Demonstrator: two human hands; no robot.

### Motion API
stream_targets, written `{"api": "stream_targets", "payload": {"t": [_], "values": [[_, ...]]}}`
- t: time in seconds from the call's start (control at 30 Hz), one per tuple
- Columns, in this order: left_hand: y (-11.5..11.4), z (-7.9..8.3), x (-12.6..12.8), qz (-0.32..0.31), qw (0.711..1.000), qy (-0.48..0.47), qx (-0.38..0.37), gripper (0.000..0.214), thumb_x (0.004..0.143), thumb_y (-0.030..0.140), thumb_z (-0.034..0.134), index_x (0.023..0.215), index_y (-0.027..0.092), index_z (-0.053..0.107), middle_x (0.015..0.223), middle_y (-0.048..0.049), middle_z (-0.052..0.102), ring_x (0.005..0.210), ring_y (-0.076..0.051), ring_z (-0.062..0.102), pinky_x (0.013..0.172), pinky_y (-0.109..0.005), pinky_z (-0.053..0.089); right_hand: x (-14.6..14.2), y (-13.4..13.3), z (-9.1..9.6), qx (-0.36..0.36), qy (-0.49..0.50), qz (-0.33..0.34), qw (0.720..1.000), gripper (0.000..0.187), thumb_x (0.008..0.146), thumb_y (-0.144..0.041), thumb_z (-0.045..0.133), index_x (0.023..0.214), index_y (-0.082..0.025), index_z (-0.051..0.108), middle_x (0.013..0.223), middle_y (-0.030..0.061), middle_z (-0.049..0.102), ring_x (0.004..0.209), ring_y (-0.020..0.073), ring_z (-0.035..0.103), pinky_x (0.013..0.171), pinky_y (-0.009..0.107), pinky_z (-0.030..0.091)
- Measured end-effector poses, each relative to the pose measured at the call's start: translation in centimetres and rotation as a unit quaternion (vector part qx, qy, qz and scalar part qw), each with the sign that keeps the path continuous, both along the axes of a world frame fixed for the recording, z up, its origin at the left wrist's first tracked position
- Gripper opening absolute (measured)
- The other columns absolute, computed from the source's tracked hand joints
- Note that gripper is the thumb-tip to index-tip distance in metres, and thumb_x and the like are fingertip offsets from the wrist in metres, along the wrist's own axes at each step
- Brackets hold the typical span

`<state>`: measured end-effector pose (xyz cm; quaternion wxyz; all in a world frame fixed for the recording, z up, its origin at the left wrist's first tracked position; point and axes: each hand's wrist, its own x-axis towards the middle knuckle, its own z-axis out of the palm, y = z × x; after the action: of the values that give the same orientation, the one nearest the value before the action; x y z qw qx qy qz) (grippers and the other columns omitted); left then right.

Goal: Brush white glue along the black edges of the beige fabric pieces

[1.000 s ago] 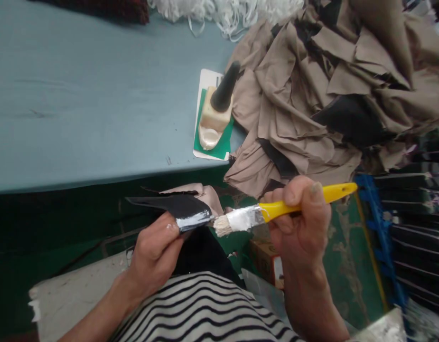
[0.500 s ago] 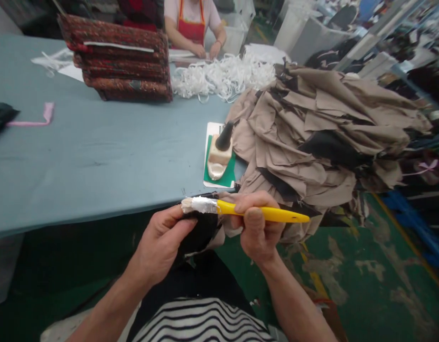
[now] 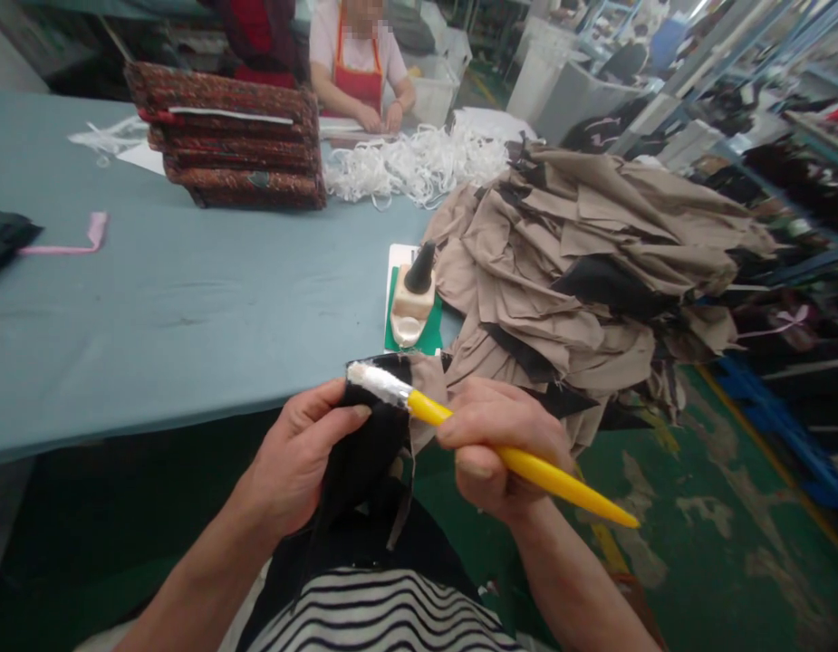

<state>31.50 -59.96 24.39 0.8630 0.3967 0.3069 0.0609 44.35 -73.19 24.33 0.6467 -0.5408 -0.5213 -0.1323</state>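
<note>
My left hand (image 3: 300, 457) is closed on a piece of black fabric (image 3: 368, 453) with a beige underside, held just below the table's front edge. My right hand (image 3: 500, 448) grips a yellow-handled brush (image 3: 527, 464). The brush's white, glue-coated bristles (image 3: 364, 376) rest on the top edge of the black fabric, next to my left thumb. On the blue-grey table (image 3: 174, 308), a cream glue bottle with a black cap (image 3: 413, 294) stands on a green and white card behind my hands.
A big heap of beige and black fabric pieces (image 3: 595, 272) fills the table's right end. A stack of dark red patterned cloth (image 3: 235, 136) and a tangle of white strips (image 3: 411, 163) lie at the back, where another person (image 3: 357, 54) works. The floor to the right is green.
The view has lifted to show the far side of the table. My right hand has swung the brush handle down to the right while the bristles stay on the fabric's top edge.
</note>
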Motion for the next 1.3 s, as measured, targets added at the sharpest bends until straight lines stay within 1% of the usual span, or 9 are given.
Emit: {"api": "stream_targets", "payload": {"t": [0.17, 0.33, 0.43, 0.53, 0.63, 0.87, 1.07, 1.2, 1.3], "values": [[-0.8, 0.0, 0.2, 0.006, 1.000, -0.011, 0.009, 0.022, 0.071, 0.024, 0.092, 0.092, 0.023, 0.090, 0.081, -0.0009, 0.084, 0.064, -0.016, 0.073, 0.066, -0.021, 0.063, 0.4, -0.2, -0.3, -0.040, -0.001, -0.011, 0.999, 0.026, 0.109, -0.034, 0.058, 0.091, -0.021, 0.069, 0.075, -0.0003, 0.074, 0.066, 0.0123, 0.071, 0.067, 0.025, 0.060], [-1.5, -0.1, 0.3, 0.041, 0.999, -0.002, 0.008, 0.022, 0.066, 0.021, 0.094, 0.088, 0.023, 0.090, 0.075, -0.0001, 0.083, 0.063, -0.013, 0.072, 0.068, -0.017, 0.062, 0.9, -0.6, -0.3, -0.039, 0.005, 0.029, 0.999, 0.027, 0.110, -0.035, 0.058, 0.091, -0.020, 0.068, 0.074, -0.0013, 0.073, 0.062, 0.0098, 0.069, 0.066, 0.022, 0.059], [-1.7, 0.0, 0.2, 0.060, 0.998, 0.008, -0.002, 0.027, 0.062, 0.022, 0.096, 0.088, 0.022, 0.090, 0.077, -0.0015, 0.083, 0.066, -0.016, 0.075, 0.065, -0.019, 0.063, 1.1, -0.8, -0.7, -0.050, 0.013, 0.020, 0.998, 0.026, 0.110, -0.035, 0.057, 0.091, -0.020, 0.069, 0.077, -0.0001, 0.075, 0.068, 0.0112, 0.072, 0.069, 0.024, 0.060], [-1.5, 0.2, -0.1, 0.073, 0.996, 0.023, -0.034, 0.031, 0.059, 0.020, 0.097, 0.089, 0.022, 0.090, 0.078, -0.0029, 0.084, 0.067, -0.019, 0.077, 0.061, -0.020, 0.063, 1.2, -0.8, -1.0, -0.034, 0.028, 0.028, 0.999, 0.026, 0.109, -0.036, 0.059, 0.090, -0.021, 0.069, 0.072, -0.0014, 0.072, 0.063, 0.0111, 0.068, 0.065, 0.024, 0.058], [-1.0, 0.4, -0.6, 0.077, 0.995, 0.026, -0.055, 0.032, 0.057, 0.018, 0.098, 0.088, 0.020, 0.090, 0.075, -0.0043, 0.083, 0.064, -0.019, 0.076, 0.059, -0.020, 0.062, 1.5, -0.3, -1.1, -0.047, -0.019, 0.039, 0.998, 0.025, 0.110, -0.033, 0.057, 0.091, -0.021, 0.068, 0.072, -0.0019, 0.072, 0.061, 0.0105, 0.066, 0.064, 0.024, 0.057], [1.6, 1.1, -2.4, 0.064, 0.994, 0.034, -0.080, 0.038, 0.055, 0.016, 0.098, 0.092, 0.017, 0.089, 0.080, -0.0081, 0.085, 0.063, -0.020, 0.077, 0.064, -0.024, 0.066, 0.7, 1.7, 0.9, -0.062, -0.167, 0.081, 0.981, 0.017, 0.109, -0.027, 0.058, 0.099, -0.016, 0.065, 0.073, 0.0018, 0.069, 0.062, 0.0116, 0.064, 0.063, 0.025, 0.053], [4.9, 1.7, -4.4, 0.046, 0.995, 0.012, -0.089, 0.036, 0.056, 0.014, 0.096, 0.091, 0.017, 0.089, 0.081, -0.0091, 0.085, 0.062, -0.020, 0.077, 0.062, -0.024, 0.066, -1.4, 4.3, 2.2, -0.053, -0.117, 0.100, 0.987, 0.024, 0.110, -0.033, 0.057, 0.094, -0.018, 0.067, 0.069, -0.0017, 0.067, 0.056, 0.0097, 0.060, 0.059, 0.023, 0.050], [7.1, 1.5, -5.6, 0.035, 0.994, -0.015, -0.100, 0.030, 0.062, 0.013, 0.093, 0.092, 0.018, 0.089, 0.081, -0.0085, 0.085, 0.064, -0.020, 0.078, 0.067, -0.024, 0.067, -2.3, 6.4, 3.0, -0.082, -0.154, 0.061, 0.983, 0.020, 0.109, -0.030, 0.059, 0.094, -0.020, 0.067, 0.072, -0.0007, 0.070, 0.055, 0.0107, 0.058, 0.058, 0.024, 0.049], [9.0, 1.2, -6.5, 0.025, 0.994, -0.017, -0.102, 0.031, 0.061, 0.014, 0.094, 0.091, 0.018, 0.089, 0.081, -0.0093, 0.085, 0.062, -0.020, 0.078, 0.065, -0.025, 0.067, -3.7, 7.5, 3.9, -0.081, -0.133, 0.035, 0.987, 0.022, 0.109, -0.034, 0.059, 0.093, -0.021, 0.067, 0.069, -0.0013, 0.067, 0.053, 0.0114, 0.056, 0.056, 0.025, 0.048]]}}
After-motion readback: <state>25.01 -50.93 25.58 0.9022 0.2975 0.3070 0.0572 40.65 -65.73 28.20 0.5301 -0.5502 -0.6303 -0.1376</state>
